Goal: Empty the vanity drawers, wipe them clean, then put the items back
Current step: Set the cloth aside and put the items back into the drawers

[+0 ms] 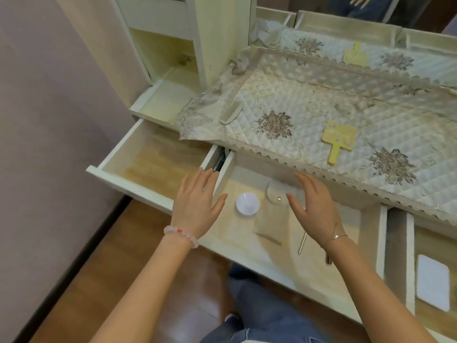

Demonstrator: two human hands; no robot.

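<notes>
the middle vanity drawer [247, 246], pulled fully out below the cloth-covered surface [321, 105], holds a white round lid [247, 203], a beige snap pouch [273, 214] and a thin metal stick [302, 242]. both the left hand [197, 203] and right hand [314, 204] hover over it with fingers spread, holding nothing. lifting the pouch and lid out separately looks the surest way to clear it. the left drawer [138, 157] lies bare; the right drawer [410, 256] holds a white pad [433, 282].

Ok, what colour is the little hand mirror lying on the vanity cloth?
Pale yellow with small lilac dots, handle included; the hand mirror shows best in the head view.
</notes>
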